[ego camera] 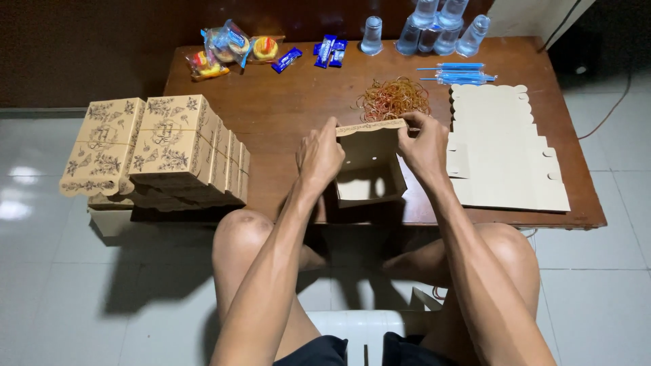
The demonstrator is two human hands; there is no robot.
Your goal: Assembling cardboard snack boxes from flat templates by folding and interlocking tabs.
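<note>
A half-folded tan cardboard box [369, 169] with a printed trim along its top edge stands open over the near edge of the low wooden table [285, 115]. My left hand [319, 156] grips its left wall and top corner. My right hand [424, 146] pinches the top right corner of the same box. Its inside is empty and faces me. Just beyond the box lies a heap of rubber bands [393, 98].
A stack of flat unfolded box blanks [505, 149] lies at the right. Finished patterned boxes [156, 149] are piled at the left edge. Wrapped snacks [227, 47], blue sachets [329, 51], sealed water cups [434, 27] and straws [461, 73] line the far side. White tiled floor surrounds.
</note>
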